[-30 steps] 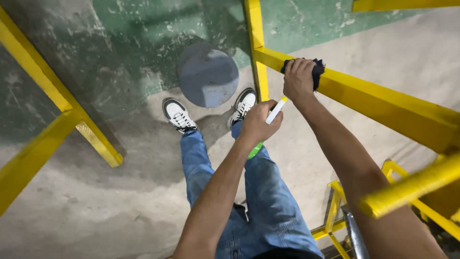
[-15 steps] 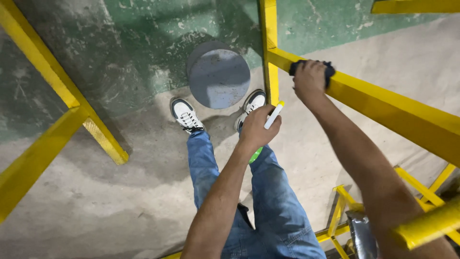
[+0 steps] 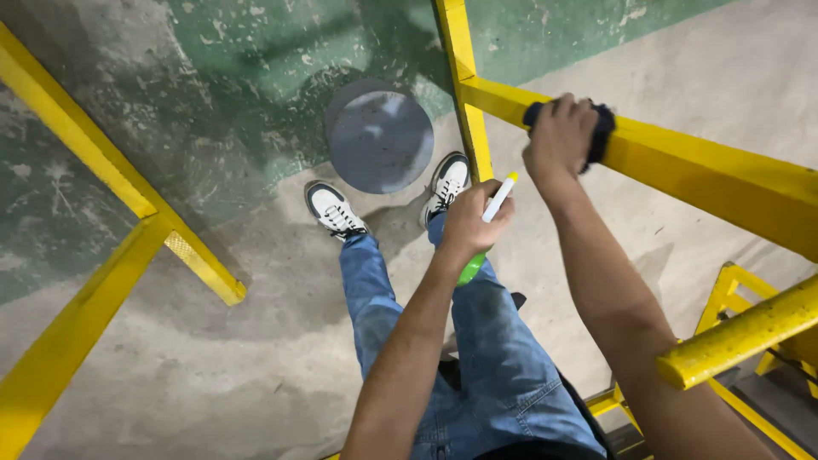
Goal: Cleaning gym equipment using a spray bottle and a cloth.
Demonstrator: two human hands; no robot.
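dark cloth (image 3: 601,129) gripped on yellow rail (image 3: 707,175) by right hand (image 3: 560,136), left hand (image 3: 474,223) clasping spray bottle (image 3: 487,220) (grey disc (image 3: 380,140) below)

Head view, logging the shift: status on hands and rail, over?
Right hand presses a dark cloth on the yellow rail. Left hand grips a white and green spray bottle. Nothing blocks the rail.

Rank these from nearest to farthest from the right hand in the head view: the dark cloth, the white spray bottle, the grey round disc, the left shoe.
1. dark cloth, under the right hand on the yellow rail.
2. white spray bottle, in the left hand, just below.
3. grey round disc, on the floor to the left.
4. left shoe, farthest left.
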